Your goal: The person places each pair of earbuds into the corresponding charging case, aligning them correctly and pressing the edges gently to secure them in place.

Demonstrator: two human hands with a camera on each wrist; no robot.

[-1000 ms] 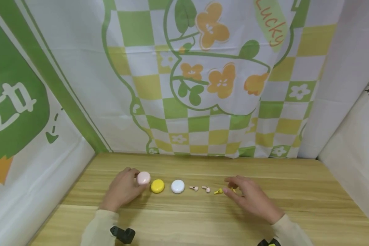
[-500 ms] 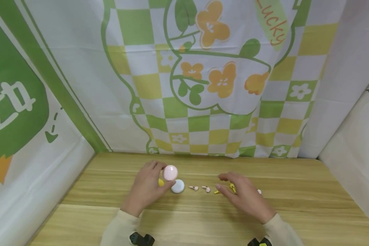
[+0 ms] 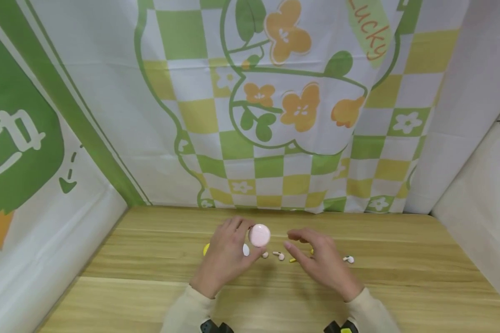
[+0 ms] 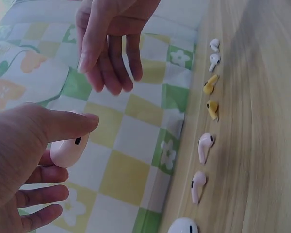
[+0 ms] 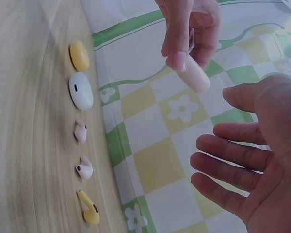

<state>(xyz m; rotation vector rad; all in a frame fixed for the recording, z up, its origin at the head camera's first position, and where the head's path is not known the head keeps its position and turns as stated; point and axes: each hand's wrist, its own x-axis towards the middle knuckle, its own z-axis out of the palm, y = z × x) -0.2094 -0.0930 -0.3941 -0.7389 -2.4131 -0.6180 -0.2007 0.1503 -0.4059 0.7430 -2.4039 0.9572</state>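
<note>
My left hand (image 3: 226,254) pinches a round pink case (image 3: 259,236) between thumb and fingers above the table; the left wrist view shows the pink case (image 4: 70,148) under the thumb. Facing it, my right hand (image 3: 322,261) hovers with fingers apart, holding nothing; in the right wrist view the right hand (image 5: 262,150) is beside the held case (image 5: 194,75). On the table lie pink earbuds (image 4: 205,145) (image 4: 198,186), yellow earbuds (image 4: 211,84) (image 4: 213,109) and white earbuds (image 4: 214,62) (image 4: 215,45) in a row.
A yellow case (image 5: 79,56) and a white case (image 5: 81,91) lie at the left end of the row on the wooden table (image 3: 150,259). A patterned green, yellow and white cloth (image 3: 283,166) hangs behind the table.
My left hand has carried the pink case rightward, past the yellow and white cases. My right hand has shifted slightly left, uncovering a white earbud at the right.
</note>
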